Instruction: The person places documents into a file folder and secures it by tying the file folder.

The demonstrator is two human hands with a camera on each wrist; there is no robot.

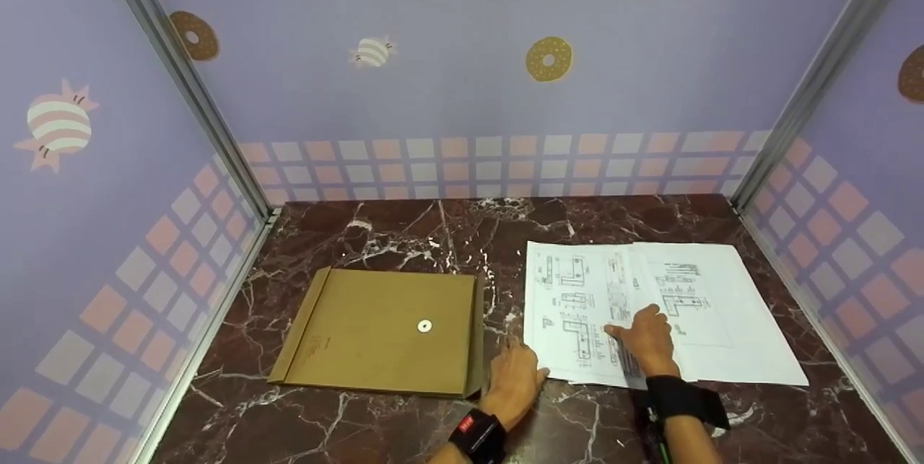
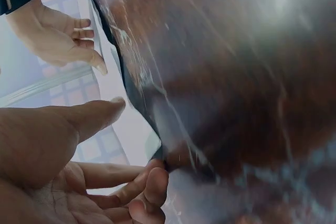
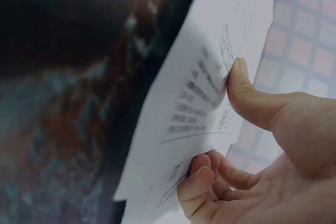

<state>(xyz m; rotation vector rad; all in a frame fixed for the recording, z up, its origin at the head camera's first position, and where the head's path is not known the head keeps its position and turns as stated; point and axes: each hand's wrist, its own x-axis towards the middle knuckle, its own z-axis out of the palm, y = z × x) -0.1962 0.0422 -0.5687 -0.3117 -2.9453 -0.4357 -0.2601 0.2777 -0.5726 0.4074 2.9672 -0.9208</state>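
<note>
Two side-by-side stacks of white paper with technical drawings lie on the table's right half: the left sheets (image 1: 548, 305) and the right sheets (image 1: 751, 327), which meet along the middle. My left hand (image 1: 514, 377) is at the lower left corner of the left sheets, thumb at their bottom edge and fingers by their left edge. In the left wrist view its thumb (image 2: 100, 116) lies apart from the bent fingers (image 2: 155, 184). My right hand (image 1: 646, 340) rests on the papers where the stacks meet. Its thumb (image 3: 240, 77) touches printed paper, its fingers loosely bent.
A brown document envelope (image 1: 375, 334) with a round white button (image 1: 424, 326) lies flat left of the papers. Underneath is a dark red marbled table (image 1: 404, 233). Patterned lilac walls (image 1: 447, 89) enclose it at the back and both sides.
</note>
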